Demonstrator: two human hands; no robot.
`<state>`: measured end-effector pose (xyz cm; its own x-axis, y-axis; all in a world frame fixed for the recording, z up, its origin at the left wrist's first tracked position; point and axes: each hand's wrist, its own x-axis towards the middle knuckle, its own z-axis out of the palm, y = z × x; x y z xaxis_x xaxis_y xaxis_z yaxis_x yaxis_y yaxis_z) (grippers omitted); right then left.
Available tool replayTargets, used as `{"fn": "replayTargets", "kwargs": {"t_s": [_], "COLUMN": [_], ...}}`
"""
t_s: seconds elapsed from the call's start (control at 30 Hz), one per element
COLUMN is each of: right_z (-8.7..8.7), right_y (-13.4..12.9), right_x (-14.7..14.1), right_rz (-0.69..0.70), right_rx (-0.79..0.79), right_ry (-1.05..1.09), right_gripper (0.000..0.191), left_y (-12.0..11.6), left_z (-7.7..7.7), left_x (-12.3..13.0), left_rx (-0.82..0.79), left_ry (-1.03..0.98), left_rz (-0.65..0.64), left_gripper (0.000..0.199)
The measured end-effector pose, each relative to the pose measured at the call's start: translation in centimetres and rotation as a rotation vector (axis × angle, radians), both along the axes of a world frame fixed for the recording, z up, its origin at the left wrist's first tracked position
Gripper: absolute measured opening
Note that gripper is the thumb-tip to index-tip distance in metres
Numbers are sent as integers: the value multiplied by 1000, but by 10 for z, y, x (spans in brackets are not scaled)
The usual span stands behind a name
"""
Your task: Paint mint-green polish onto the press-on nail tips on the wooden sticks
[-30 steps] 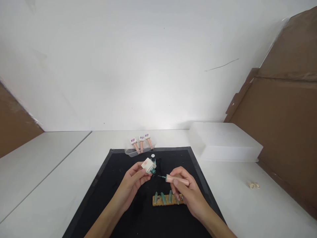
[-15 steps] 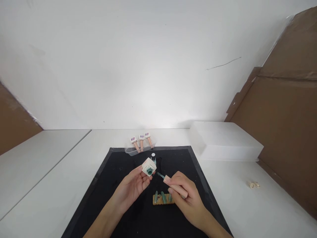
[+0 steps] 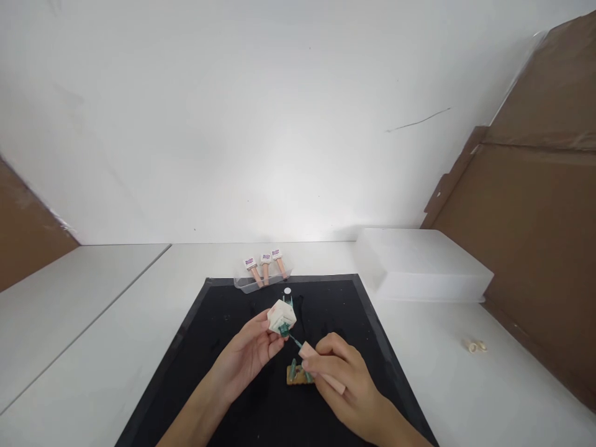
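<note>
My left hand (image 3: 254,344) grips a white square nail polish bottle (image 3: 281,315), tilted so its green-smeared neck points down toward my right hand. Between the fingers of my right hand (image 3: 347,382) is a nail polish brush (image 3: 321,367) with a pale pink handle. Its green-coated tip touches the neck of the bottle; whether the bristles are inside the opening I cannot tell. Below, a tan stand (image 3: 294,376) bears green false nails (image 3: 293,367), its right part hidden behind my right hand.
A clear tray (image 3: 246,285) holds three white bottles with pink caps at the mat's far edge. A small dark bottle (image 3: 287,294) with a white top stands behind the held one. A white box (image 3: 428,267) and small cream rings (image 3: 474,346) lie right of the black mat (image 3: 223,416).
My right hand has lowered the brush handle and brought the tip to the bottle neck. My left hand has tipped the bottle slightly further. More of the stand is now covered.
</note>
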<state>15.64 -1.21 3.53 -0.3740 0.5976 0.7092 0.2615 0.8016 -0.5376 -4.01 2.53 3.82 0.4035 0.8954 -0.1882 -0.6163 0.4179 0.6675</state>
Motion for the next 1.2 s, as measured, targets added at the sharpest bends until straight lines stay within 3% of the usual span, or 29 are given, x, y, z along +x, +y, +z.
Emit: {"fn": "replayTargets", "kwargs": {"t_s": [0.4,0.67,0.8,1.03,1.2], "right_z": [0,-2,0,-1,-7], "right_y": [1,3,3,3,8], "right_x": [-1,0,0,-2,-4], "right_rz": [-84,-198,-94,134,353], "right_rx": [67,174,-38,-642,-1030], "right_ry": [-152,-289,-163,336,603], "right_gripper": [30,31,28,15,27], "left_y": [-6,-10,-9,-9,-9], "left_z": [3,7,3,2,0], "left_x": [2,5,5,3,3], "left_rx": [151,319,376,448,493], "left_ry": [144,377,405,383,348], "left_rz": [57,81,135,171,168], "left_gripper": [20,23,27,31,29]}}
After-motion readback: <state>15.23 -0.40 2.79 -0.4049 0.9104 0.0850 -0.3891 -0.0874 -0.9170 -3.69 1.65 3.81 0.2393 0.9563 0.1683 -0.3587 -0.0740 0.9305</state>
